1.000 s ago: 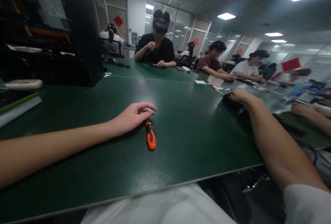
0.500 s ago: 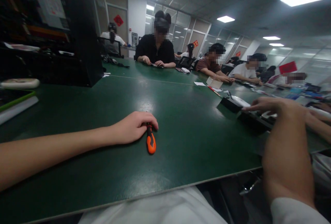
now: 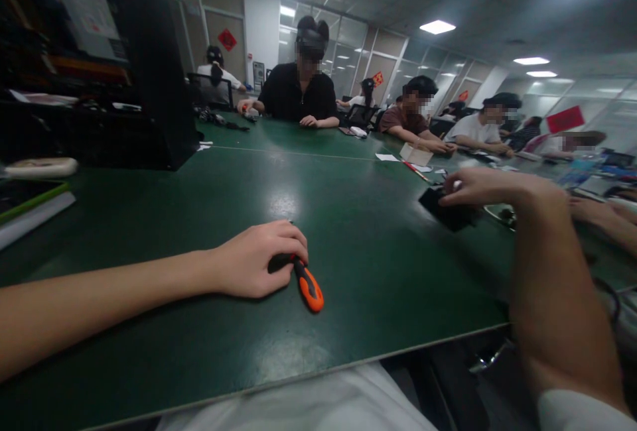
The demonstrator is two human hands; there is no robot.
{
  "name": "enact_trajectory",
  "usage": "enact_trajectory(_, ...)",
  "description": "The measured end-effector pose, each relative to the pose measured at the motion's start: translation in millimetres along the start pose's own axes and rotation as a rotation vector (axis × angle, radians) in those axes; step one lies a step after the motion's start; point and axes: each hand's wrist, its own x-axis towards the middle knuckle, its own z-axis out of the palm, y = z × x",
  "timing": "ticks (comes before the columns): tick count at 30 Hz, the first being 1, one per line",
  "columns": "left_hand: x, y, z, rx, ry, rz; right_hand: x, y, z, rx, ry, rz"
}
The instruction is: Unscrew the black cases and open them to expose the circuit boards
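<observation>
My left hand (image 3: pixel 263 260) lies on the green table (image 3: pixel 368 239) with its fingers curled over a tool with an orange and black handle (image 3: pixel 309 286). The handle sticks out toward the table's near edge, and my fingers cover the tool's working end, so its kind is hidden. Farther right, my right hand (image 3: pixel 490 189) reaches out with fingers and thumb bent together at a black box (image 3: pixel 450 211). A small white patch shows between thumb and finger. The box's right side is blurred.
A large black cabinet (image 3: pixel 149 73) stands at the left, near a green-edged item (image 3: pixel 34 202). Beyond my right hand are a small carton (image 3: pixel 415 154), papers (image 3: pixel 387 157) and a red stick (image 3: pixel 415 171). Another person's arm (image 3: pixel 600 215) rests at the right; a person in black (image 3: pixel 298 93) sits opposite.
My right hand has moved left and closed at the black box; the dark box seen under it earlier has left that spot. The tool's handle has swung right under my left hand.
</observation>
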Motion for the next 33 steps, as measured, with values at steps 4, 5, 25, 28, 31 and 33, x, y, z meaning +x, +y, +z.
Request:
enact_trajectory(4, 1.3, -0.3, -0.4, 0.004, -0.008, -0.006, -18.4, -95.1, 6.6, -0.021, 0.103, -0.468)
enact_trajectory(5, 1.3, -0.6, -0.5, 0.0, -0.008, 0.0, -24.9, -117.1, 12.0, -0.046, 0.187, -0.626)
enact_trajectory(25, -3.0, -2.0, 1.9, -0.043, 0.436, -0.023, -43.0, -215.1, 90.0, 0.798, 0.508, -1.31)
enact_trajectory(28, -3.5, -3.4, 2.6, -0.027, 0.457, -0.026, -45.6, -219.6, 90.6, 0.857, 0.56, -1.298)
enact_trajectory(31, -4.0, -3.8, 1.8, -0.016, 0.466, -0.051, -47.5, -220.4, 89.2, 0.883, 0.6, -1.282)
enact_trajectory(33, -4.0, -4.0, 1.1, -0.016, 0.466, -0.092, -48.8, -219.8, 88.0, 0.9, 0.649, -1.281)
